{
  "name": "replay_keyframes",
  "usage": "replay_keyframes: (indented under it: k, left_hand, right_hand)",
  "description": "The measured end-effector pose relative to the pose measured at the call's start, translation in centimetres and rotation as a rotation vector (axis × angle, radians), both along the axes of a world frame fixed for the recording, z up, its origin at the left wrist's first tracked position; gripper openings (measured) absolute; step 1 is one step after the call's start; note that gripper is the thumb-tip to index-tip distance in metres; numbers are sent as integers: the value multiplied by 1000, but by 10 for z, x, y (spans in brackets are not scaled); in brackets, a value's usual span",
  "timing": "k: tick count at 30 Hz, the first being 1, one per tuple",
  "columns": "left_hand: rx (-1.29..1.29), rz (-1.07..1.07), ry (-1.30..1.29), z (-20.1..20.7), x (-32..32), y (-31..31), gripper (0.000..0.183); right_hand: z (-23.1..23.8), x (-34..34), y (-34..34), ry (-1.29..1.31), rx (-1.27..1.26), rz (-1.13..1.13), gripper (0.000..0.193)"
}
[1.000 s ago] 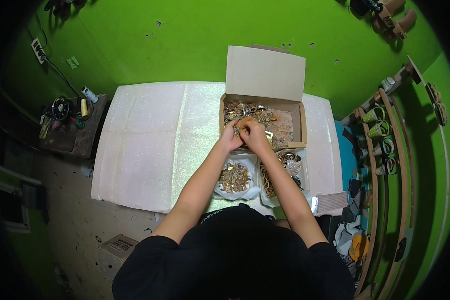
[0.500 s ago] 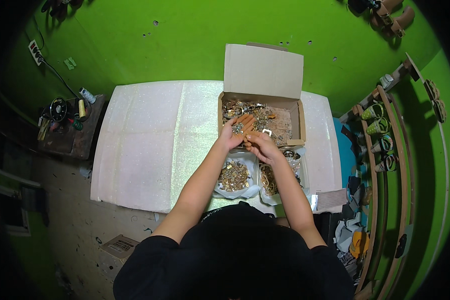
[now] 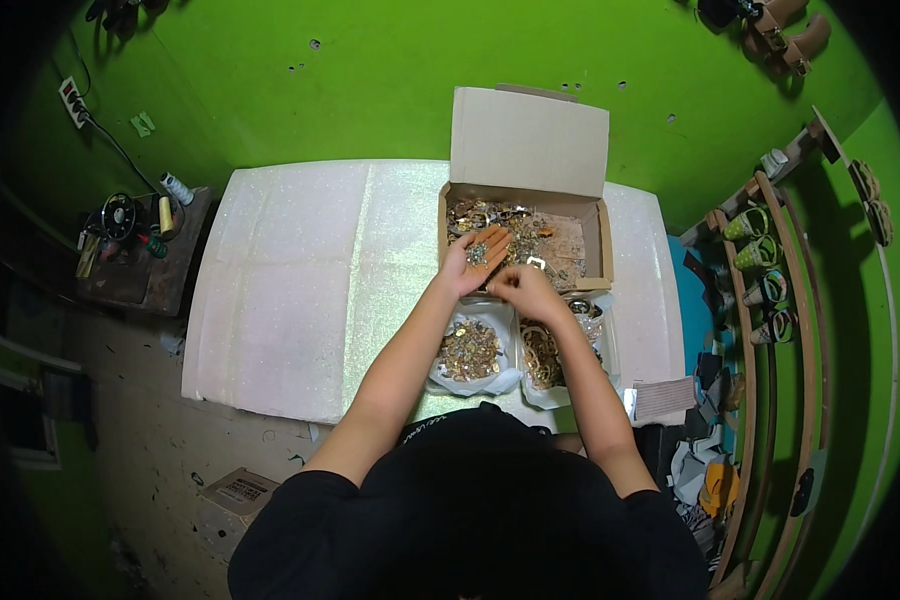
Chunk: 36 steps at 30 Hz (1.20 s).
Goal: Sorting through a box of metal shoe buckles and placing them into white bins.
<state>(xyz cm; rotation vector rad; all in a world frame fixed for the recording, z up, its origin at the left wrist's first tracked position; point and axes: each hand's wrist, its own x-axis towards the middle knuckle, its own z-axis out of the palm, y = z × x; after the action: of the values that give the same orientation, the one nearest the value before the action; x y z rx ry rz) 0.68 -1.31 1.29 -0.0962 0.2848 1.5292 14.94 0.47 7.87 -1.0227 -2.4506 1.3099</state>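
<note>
My left hand point(image 3: 472, 262) is palm up over the front of a cardboard box point(image 3: 595, 240), holding a small heap of shiny metal pieces point(image 3: 478, 254) in its palm. Its fingers stretch away from me. Just right of it, my right hand point(image 3: 526, 290) is closed in a pinch; what its fingertips hold, if anything, is too small to make out. Inside the box lie many gold and silver-coloured metal bits point(image 3: 490, 212). Nearer me, a container lined with white plastic holds more mixed pieces point(image 3: 469, 350). Beside it, another holds larger ring-like pieces point(image 3: 540, 357), partly hidden by my right forearm.
The box lid point(image 3: 528, 138) stands raised against the green wall. A sparkly white sheet covers the table point(image 3: 280, 290). At the table's right front corner lies a striped grey piece point(image 3: 664, 398). A wooden rack with shoes point(image 3: 756, 252) stands right; a small dark table point(image 3: 135, 285) stands left.
My right hand has drawn back slightly from my left palm, with its fingers curled in. My left palm now shows more of its pieces.
</note>
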Motion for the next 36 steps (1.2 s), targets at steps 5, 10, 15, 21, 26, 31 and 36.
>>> replay_keyframes:
  k: [5,10,15,21,26,31,36]
  left_hand:
    - [55,-11,52,-3,1,1,43]
    - [66,22,48,-13,0,5,44]
    - [48,18,-23,-11,0,2,45]
    - [78,8,25,-2,1,-1,47]
    - [55,20,97,3,2,-2,46]
    - [89,39,82,-2,0,-2,48]
    - [84,45,65,0,2,-2,50]
  right_hand:
    - [-7,-22,6,125,435,-52,15]
    - [-12,-33,-1,-62,621,-122,10]
    - [-18,-35,3,38,677,-99,11]
    - [-25,-43,3,171,763,-56,16]
    - [-20,-48,0,96,706,-52,17]
    - [-24,-53,0,106,815,45,19]
    - [-26,-52,3,96,824,42,20]
